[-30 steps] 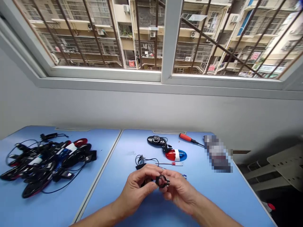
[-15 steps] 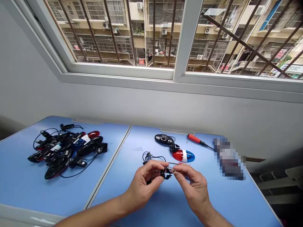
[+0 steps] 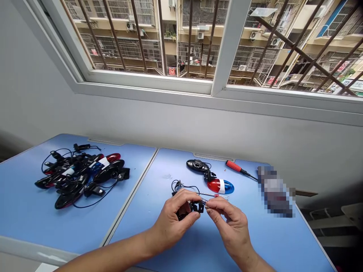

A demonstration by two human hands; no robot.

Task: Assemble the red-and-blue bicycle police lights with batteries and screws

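Note:
My left hand (image 3: 174,223) is closed on a small black plastic clamp (image 3: 200,207), held above the blue table between thumb and fingers. Right beside it, my right hand (image 3: 229,223) pinches something tiny at the clamp's right side; the fingertips hide most of it, so its kind does not show. Just beyond the hands lies a thin screwdriver (image 3: 208,194) with a clear and red handle. A black cable (image 3: 190,186) curls behind my left fingers. Past the right fingers rests a red and blue light (image 3: 220,186) with a white band.
A black oval housing (image 3: 197,165) and a small black bracket (image 3: 209,176) lie at the back. A red-handled screwdriver (image 3: 238,167) points toward a blurred-out item (image 3: 275,192). On the left blue table (image 3: 25,223) is a heap of black light units (image 3: 82,177). The barred window is behind.
The clamp has turned in my left fingers, so its ring opening shows less. Both hands stay close together. The view has shifted slightly.

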